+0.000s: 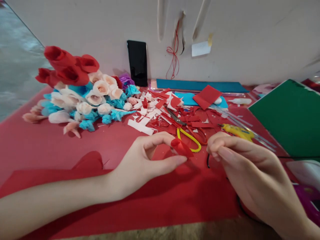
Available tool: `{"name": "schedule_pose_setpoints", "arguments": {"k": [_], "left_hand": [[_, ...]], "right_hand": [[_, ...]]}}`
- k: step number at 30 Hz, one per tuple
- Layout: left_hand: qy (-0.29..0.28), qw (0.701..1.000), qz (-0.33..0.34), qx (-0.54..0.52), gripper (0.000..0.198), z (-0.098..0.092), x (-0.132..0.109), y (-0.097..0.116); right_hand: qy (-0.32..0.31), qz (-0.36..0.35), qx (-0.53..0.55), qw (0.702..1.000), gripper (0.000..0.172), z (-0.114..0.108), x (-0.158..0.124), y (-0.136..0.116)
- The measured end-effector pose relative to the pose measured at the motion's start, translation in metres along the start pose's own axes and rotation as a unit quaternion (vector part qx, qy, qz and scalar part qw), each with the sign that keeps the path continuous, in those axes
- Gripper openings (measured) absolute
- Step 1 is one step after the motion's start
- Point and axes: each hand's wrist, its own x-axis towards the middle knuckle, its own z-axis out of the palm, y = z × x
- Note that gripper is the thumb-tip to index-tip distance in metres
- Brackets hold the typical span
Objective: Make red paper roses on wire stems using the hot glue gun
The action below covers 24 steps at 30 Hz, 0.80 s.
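Observation:
My left hand (150,160) pinches a small rolled red paper flower (182,149) between thumb and fingers, just above the table. To its right my right hand (240,163) is closed, thumb against fingertips; what they hold, if anything, is hidden. A short black cord end (208,160) shows just below these fingertips. Behind the paper flower lie scissors (188,138) with one yellow and one red handle, their blades resting among paper scraps (147,110). The yellow glue gun (237,131) lies behind my right hand, partly covered by it.
Finished paper flowers (100,90) in red, cream and blue pile up at the left. A black phone (138,63) leans on the wall. Red sheet (125,213) covers the front edge. A green board (287,120) stands at right; clear glue sticks (240,121) lie beside it.

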Motion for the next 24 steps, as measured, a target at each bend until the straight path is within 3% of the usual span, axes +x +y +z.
{"name": "schedule_pose_setpoints", "arguments": {"k": [13, 19, 24], "left_hand": [[0.002, 0.999, -0.037, -0.007, 0.004, 0.000, 0.002, -0.002], [0.008, 1.000, -0.027, 0.001, 0.007, -0.001, 0.000, -0.001], [0.012, 1.000, -0.028, -0.003, 0.006, 0.000, 0.001, -0.001]], "right_hand": [[-0.099, 0.065, 0.073, 0.990, 0.019, 0.003, 0.004, 0.005], [-0.071, 0.110, 0.119, 0.984, 0.011, 0.004, 0.012, 0.014], [-0.062, 0.088, 0.119, 0.987, 0.009, 0.004, 0.013, 0.015]]}}
